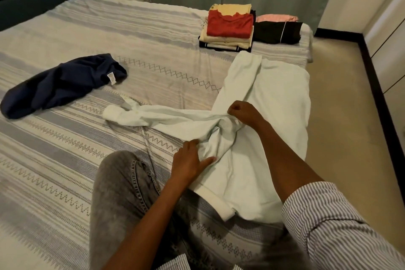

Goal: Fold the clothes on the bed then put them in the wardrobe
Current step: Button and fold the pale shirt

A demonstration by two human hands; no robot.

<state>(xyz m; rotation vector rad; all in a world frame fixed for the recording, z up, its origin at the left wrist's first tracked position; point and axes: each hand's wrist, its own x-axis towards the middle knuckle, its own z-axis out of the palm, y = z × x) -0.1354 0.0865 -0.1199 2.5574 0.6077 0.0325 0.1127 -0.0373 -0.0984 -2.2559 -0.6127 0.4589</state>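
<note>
- Pale green top [258, 138] lies spread at lower right of the frame, near the bed's [65, 160] right edge, so I can fold it flat in front of me.
- My right hand [242, 112] is fisted on a pinch of fabric where the sleeve meets the body; probably to drag the sleeve across.
- My left hand [189, 163] presses on the bunched cloth with fingers mostly extended, thumb out; it pins the body so it won't slide while the other pulls.
- One sleeve trails left toward frame centre, cuff crumpled, not yet folded in.
- Navy garment [61, 84] sits unfolded at mid left, waiting its turn.
- Folded stack [229, 28], red on top, and a black folded piece [277, 32] rest at upper right by the bed's far corner, kept clear of my work area.
- Wardrobe step not started, I judge.
</note>
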